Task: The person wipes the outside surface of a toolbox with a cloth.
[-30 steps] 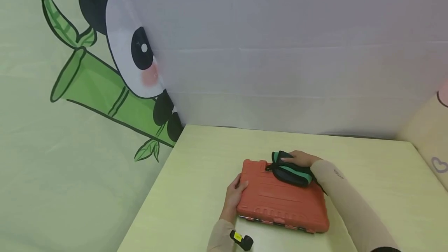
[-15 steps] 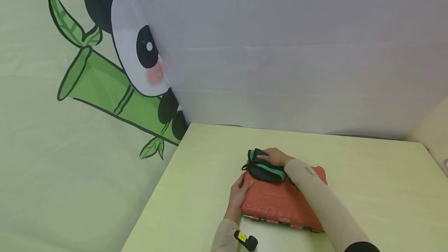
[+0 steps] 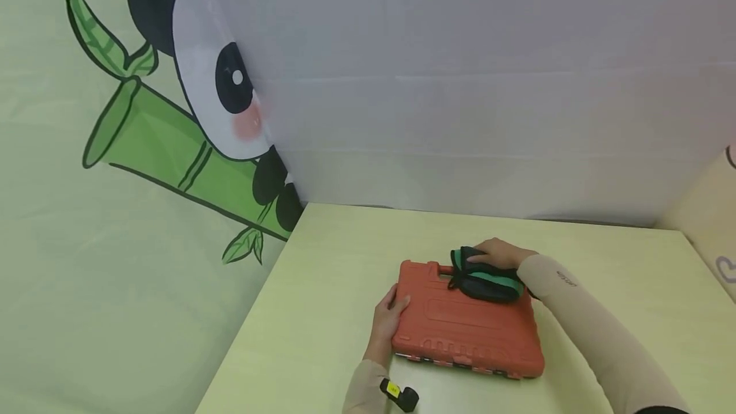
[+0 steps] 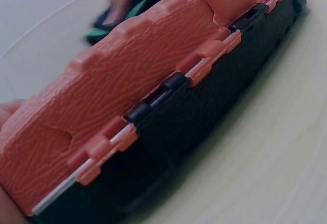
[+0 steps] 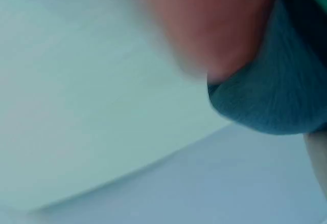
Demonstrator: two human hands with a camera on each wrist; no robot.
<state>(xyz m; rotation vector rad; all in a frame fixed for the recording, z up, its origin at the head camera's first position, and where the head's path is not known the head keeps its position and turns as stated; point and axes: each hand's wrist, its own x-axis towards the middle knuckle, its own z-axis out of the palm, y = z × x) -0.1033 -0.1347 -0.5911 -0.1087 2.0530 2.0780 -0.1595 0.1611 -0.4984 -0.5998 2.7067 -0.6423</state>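
Note:
An orange hard plastic carrying case (image 3: 454, 331) lies flat on the table, its hinged long side toward me. The left wrist view shows the hinges and the case's dark lower half (image 4: 204, 106). My left hand (image 3: 386, 323) holds the case's left edge, thumb over the lid. At the far right part of the lid, my right hand (image 3: 499, 254) grips a bunched black-and-green cloth (image 3: 489, 286). A small loop hangs at the cloth's left end. In the right wrist view, fingers (image 5: 214, 24) blur over the rounded cloth (image 5: 276, 91).
The pale yellow table (image 3: 322, 286) runs back to a grey-white fabric wall (image 3: 460, 94). On the left hangs a green sheet (image 3: 86, 260) with a panda and bamboo print. A small black device (image 3: 400, 395) is worn on the left wrist.
My right hand carried the cloth left across the lid, then back right to near its earlier place. My left hand has stayed at the case's left edge.

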